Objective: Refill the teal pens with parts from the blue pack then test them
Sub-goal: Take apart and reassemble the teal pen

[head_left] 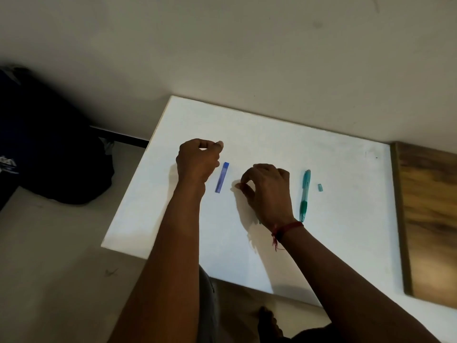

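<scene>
Surface point(346, 169), white and flat, carries every piece, each laid apart so it can be picked up singly. Left hand point(196, 160) hovers toward the far left corner, thumb and forefinger tips pressed together. Right hand point(268, 188) arches over the middle, fingers curled, tips meeting low at the surface. Whether either pinches a thin refill I cannot tell. Teal pen point(304, 194) lies lengthwise toward the right edge, probably opened for filling. Blue pack point(222, 177) lies between the hands, within reach of both. Small teal cap point(320, 188) sits just beside the pen.
</scene>
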